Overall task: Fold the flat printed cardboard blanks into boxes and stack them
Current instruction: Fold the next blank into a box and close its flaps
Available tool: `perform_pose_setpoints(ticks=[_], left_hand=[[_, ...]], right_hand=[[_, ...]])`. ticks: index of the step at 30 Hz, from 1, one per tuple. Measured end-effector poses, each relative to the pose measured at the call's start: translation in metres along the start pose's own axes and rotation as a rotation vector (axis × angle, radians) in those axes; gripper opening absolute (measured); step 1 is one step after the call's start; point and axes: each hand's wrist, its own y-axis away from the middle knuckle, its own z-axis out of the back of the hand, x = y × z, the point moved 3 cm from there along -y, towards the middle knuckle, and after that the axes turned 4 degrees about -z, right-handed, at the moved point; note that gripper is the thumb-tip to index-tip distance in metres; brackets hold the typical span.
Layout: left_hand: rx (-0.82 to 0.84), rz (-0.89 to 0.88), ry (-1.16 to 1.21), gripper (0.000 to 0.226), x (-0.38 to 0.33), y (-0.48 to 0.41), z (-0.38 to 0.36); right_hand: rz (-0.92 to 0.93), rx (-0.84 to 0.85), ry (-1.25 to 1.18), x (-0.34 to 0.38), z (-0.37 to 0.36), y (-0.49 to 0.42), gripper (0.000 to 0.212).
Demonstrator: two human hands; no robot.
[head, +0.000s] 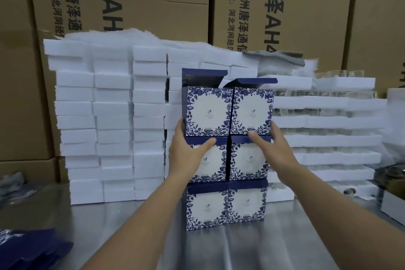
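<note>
Already a stack of printed boxes point(247, 204) stands on the steel table point(285, 239), two columns of three. The left hand point(186, 149) grips the lower outer corner of the top-left box point(206, 112), thumb across the front and fingers along the side, while the right hand point(271, 144) clasps the top-right box point(252, 112) likewise (both top lids stand open). Stacking looks well underway, though flat blanks point(32, 245) at the near left edge await folding.
</note>
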Motion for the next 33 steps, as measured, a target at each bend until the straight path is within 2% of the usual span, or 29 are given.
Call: perform_pose_setpoints(ticks=[2,6,8,9,11,13,19,22,25,29,33], left_hand=[[0.004,0.031,0.032,0.127,0.007,0.012,0.002],[0.066,0.153,-0.003,0.142,0.046,0.063,0.007],[0.115,0.201,0.026,0.146,0.067,0.084,0.005],[0.13,0.215,0.019,0.143,0.076,0.089,0.004],[0.123,0.196,-0.04,0.115,0.09,0.094,0.002],[0.093,0.173,-0.072,0.094,0.096,0.094,0.002],[0.075,0.172,-0.041,0.083,0.098,0.09,-0.001],[0.053,0.151,-0.049,0.088,0.096,0.092,-0.002],[0.021,0.143,-0.073,0.102,0.092,0.094,-0.002],[0.016,0.157,-0.061,0.101,0.085,0.095,-0.003],[0.017,0.255,-0.008,0.119,0.077,0.099,0.006]], right_hand=[[-0.012,-0.014,-0.041,-0.017,-0.002,0.001,0.1],[-0.186,0.03,-0.031,-0.084,-0.003,0.033,0.121],[-0.224,0.079,-0.07,-0.107,-0.007,0.048,0.11],[-0.22,0.089,-0.087,-0.115,-0.01,0.052,0.096],[-0.204,0.08,-0.095,-0.123,-0.017,0.056,0.074],[-0.182,0.063,-0.092,-0.124,-0.021,0.058,0.074],[-0.17,0.031,-0.014,-0.124,-0.022,0.061,0.086],[-0.167,0.02,0.016,-0.126,-0.022,0.059,0.094],[-0.139,0.007,0.018,-0.122,-0.023,0.06,0.109],[-0.117,0.017,0.009,-0.117,-0.025,0.063,0.102],[-0.159,-0.053,-0.073,-0.111,-0.017,0.071,0.103]])
